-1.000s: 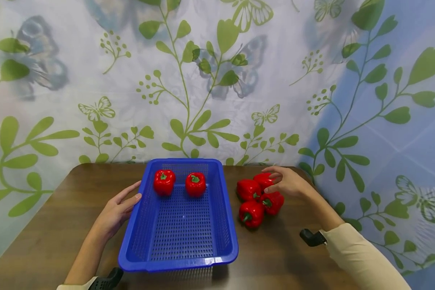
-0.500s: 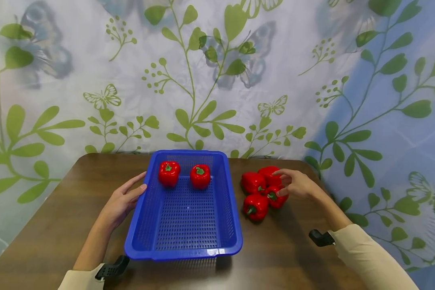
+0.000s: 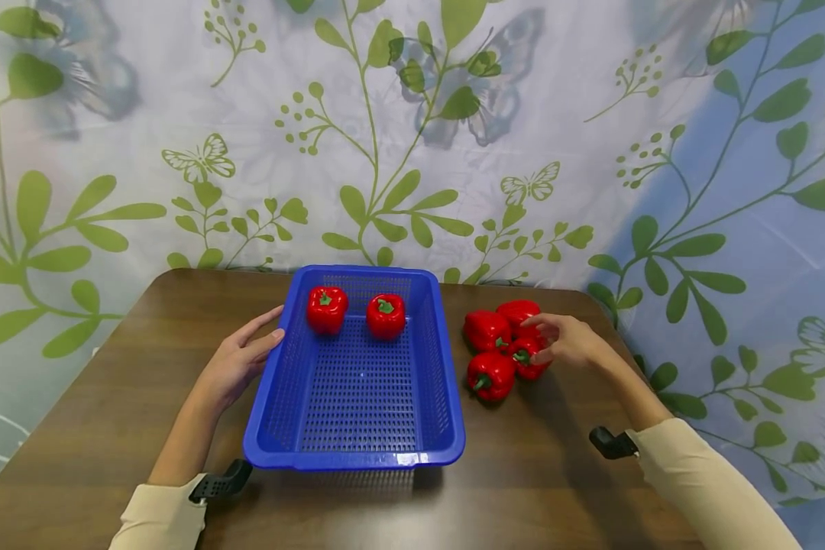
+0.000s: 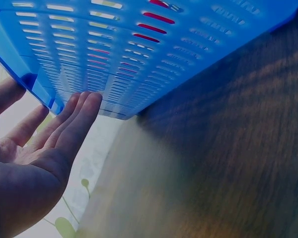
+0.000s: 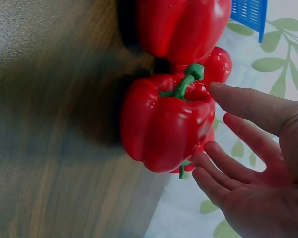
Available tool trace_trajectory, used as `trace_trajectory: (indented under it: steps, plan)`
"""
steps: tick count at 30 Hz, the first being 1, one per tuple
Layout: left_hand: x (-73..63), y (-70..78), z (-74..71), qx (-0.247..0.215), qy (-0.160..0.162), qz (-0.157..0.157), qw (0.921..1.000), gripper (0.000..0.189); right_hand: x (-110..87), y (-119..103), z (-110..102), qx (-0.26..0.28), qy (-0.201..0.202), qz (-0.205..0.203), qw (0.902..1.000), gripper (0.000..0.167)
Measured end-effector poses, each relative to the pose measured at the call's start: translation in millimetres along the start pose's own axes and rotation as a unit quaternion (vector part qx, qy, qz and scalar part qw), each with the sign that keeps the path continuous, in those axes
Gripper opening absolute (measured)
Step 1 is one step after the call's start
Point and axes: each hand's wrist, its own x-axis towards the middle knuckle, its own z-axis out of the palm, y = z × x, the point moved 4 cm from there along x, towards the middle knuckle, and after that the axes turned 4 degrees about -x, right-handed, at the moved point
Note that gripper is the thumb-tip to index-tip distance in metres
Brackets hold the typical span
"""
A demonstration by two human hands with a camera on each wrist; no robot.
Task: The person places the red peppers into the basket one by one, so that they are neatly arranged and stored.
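Observation:
A blue perforated plastic basket [image 3: 354, 460] sits on the table, with two red bell peppers [image 3: 326, 309] in its far half. My left hand [image 3: 237, 363] is at its left rim, thumb and extended fingers against the side; the left wrist view shows the fingers along the slotted wall. Right of the basket lies a cluster of several red bell peppers [image 3: 491, 375]. My right hand [image 3: 571, 341] reaches over the cluster's right side. In the right wrist view its spread thumb and fingers [image 5: 223, 173] frame the nearest bell pepper [image 5: 166, 124], fingertips right at its surface.
The brown wooden table [image 3: 522, 489] runs back to a leaf-and-butterfly patterned curtain [image 3: 412, 176]. Another curtain face closes off the right side. Black wrist mounts [image 3: 612, 443] stick out near both sleeves.
My right hand has come down closer to the rightmost bell pepper. The left hand stays at the basket's rim. The head view has tilted downward.

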Motion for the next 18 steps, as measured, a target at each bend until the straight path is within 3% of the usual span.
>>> trace_trajectory:
  steps: [10,18]
  plan:
    - [1.4,1.6,0.3,-0.010,-0.002,-0.001,1.0000,0.061,1.2,-3.3,0.1,-0.019,0.021,-0.004,0.9996,0.058]
    - [-1.9,0.8,1.1,-0.014,-0.003,-0.004,0.9999,0.062,4.9,-4.3,6.0,-0.041,0.012,-0.012,0.9990,0.058]
